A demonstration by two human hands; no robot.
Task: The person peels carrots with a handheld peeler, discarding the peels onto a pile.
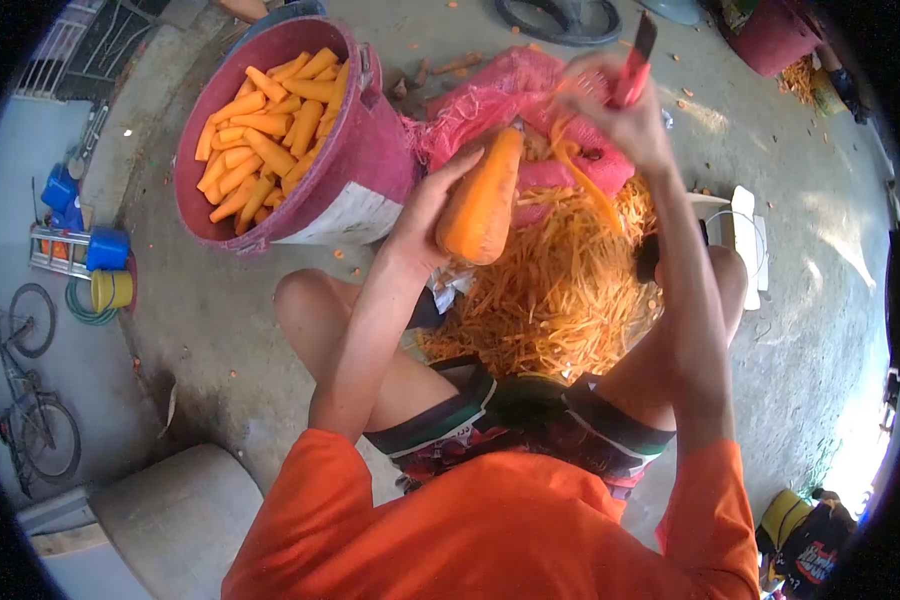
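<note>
My left hand (422,222) is wrapped round a large carrot (482,205), which is tilted with its thick end towards me. Part of its surface is bright and peeled, while duller skin remains near the thick end. Up and to the right, my right hand (632,122) grips a red-and-black peeler (630,82), apart from the carrot; the hand is somewhat blurred. Below it a long strip of peel (592,185) hangs in the air. Between my legs lies a big heap of carrot peelings (560,300), with a pink mesh sack (485,95) behind it.
Left of the sack stands a large pinkish-red tub (370,150) full of peeled carrots (270,130). A black ring-shaped object (560,22) lies at the top. Another red tub (773,38) is at the upper right. A bicycle (30,380) stands at the far left.
</note>
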